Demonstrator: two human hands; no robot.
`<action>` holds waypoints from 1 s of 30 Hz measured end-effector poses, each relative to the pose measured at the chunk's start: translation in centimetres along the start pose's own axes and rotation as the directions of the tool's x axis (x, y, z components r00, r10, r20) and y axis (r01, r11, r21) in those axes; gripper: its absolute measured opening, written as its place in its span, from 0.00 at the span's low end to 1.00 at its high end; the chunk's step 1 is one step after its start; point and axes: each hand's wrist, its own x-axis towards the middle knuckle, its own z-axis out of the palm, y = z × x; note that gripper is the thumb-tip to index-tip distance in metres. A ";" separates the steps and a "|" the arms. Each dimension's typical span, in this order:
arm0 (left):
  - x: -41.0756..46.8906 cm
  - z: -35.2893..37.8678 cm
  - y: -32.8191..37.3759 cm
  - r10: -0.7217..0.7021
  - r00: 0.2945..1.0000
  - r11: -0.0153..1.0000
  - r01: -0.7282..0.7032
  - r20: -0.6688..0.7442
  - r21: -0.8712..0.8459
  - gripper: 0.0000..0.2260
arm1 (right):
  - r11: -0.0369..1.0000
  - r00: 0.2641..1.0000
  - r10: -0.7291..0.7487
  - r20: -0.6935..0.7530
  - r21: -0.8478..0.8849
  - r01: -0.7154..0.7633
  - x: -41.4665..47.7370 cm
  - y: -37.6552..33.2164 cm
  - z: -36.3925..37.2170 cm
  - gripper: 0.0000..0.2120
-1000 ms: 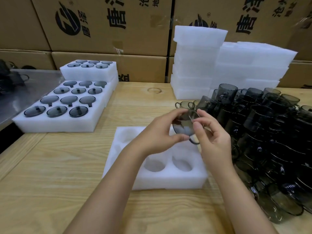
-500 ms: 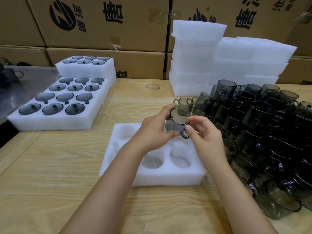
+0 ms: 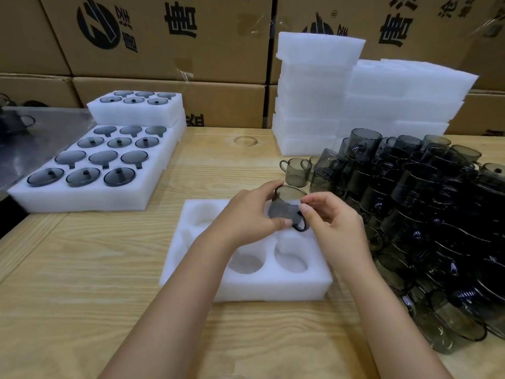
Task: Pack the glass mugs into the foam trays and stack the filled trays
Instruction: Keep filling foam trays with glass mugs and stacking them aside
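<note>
On the left, the filled trays (image 3: pixel 90 198) sit on the wooden table (image 3: pixel 82 269), with a smaller one on top at the far end. In the middle lies an open foam tray (image 3: pixel 273 285) with round holes. The left hand (image 3: pixel 246 214) wraps its thumb and fingers round a dark glass mug (image 3: pixel 284 207), tilted just above the tray's far right hole. The right hand (image 3: pixel 336 228) pinches the mug's handle. Far behind stands a stack of white foam (image 3: pixel 314 91). On the right is a big pile of mugs (image 3: pixel 423 214).

Cardboard boxes (image 3: pixel 169 50): large black "唐" character, ® mark.
</note>
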 end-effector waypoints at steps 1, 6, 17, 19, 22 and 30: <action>-0.1 0.0 0.1 0.011 1.000 0.999 -0.010 -0.023 0.034 0.32 | 1.000 1.000 -0.006 -0.003 -0.020 0.006 0.0 0.0 0.1 0.05; -0.2 -0.1 0.3 -0.021 0.999 0.997 0.023 -0.030 0.076 0.33 | 0.997 1.000 -0.006 0.021 -0.074 0.007 0.0 0.5 0.1 0.05; -0.6 0.0 1.0 -0.022 0.996 0.985 0.036 -0.082 0.170 0.21 | 0.946 0.989 -0.039 0.144 -0.313 0.082 -0.1 1.1 -0.5 0.02; -0.8 0.4 1.4 0.045 0.998 0.969 -0.036 -0.032 0.244 0.20 | 0.899 0.985 -0.102 0.136 -0.412 0.150 -0.3 0.8 -0.4 0.06; -1.0 1.3 1.7 0.148 0.987 0.908 -0.161 0.063 0.386 0.20 | 0.846 0.967 -0.137 0.213 -0.482 0.226 -0.3 0.4 -0.1 0.20; -0.7 1.5 1.7 0.006 0.975 0.777 -0.145 0.224 0.612 0.24 | 0.637 0.867 0.161 0.472 -0.720 0.274 0.5 0.4 -0.2 0.36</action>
